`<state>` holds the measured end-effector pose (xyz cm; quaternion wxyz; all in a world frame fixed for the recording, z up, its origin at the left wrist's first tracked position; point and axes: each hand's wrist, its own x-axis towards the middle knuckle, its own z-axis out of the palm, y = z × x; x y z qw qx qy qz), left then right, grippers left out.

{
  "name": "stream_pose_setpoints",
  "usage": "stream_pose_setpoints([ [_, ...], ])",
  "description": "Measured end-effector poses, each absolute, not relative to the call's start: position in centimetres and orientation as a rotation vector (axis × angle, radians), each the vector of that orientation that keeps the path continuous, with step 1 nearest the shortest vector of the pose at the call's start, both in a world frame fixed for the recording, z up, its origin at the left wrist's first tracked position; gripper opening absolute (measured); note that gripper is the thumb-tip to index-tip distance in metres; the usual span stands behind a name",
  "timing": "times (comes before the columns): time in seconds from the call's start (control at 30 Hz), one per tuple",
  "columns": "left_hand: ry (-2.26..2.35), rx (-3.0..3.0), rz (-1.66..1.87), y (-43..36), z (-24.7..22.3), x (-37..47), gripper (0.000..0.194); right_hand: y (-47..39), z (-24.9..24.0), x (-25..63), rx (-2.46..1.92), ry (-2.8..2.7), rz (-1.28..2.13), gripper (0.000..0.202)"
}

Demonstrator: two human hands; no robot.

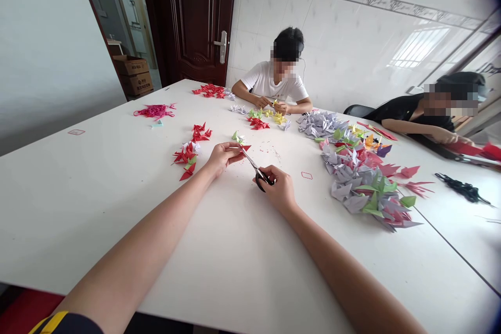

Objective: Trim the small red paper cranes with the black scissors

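Note:
My left hand (223,157) pinches a red folded-paper crane (245,149), much of it hidden by the fingers. In my right hand (280,188) is a pair of scissors (255,167) with black handles, its blade tips at the red paper. Tiny paper scraps (270,150) are scattered just beyond the blades. A green and white paper crane (238,137) sits behind my left fingers. To the left of that hand lies a loose group of red paper cranes (185,154), with white and green ones among them.
A large pile of grey, pink and green paper cranes (356,177) covers the right of the white table (117,188). Pink strings (155,110) lie far left, black cords (464,187) far right. Two people sit across, one handling a yellow paper crane (276,103).

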<state>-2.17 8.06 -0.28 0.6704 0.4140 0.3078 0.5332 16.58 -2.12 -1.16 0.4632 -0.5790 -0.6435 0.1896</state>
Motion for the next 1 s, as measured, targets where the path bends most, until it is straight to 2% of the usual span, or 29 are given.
stream_pose_setpoints([
  [0.63, 0.685, 0.936, 1.2, 7.98, -0.23, -2.25, 0.022, -2.01, -1.45, 16.66, -1.4, -1.588, 0.441, 0.024],
  [1.0, 0.673, 0.95, 1.213, 8.34, -0.6, -2.28, 0.022, -2.17, -1.36, 16.65, -1.391, -1.546, 0.547, 0.026],
])
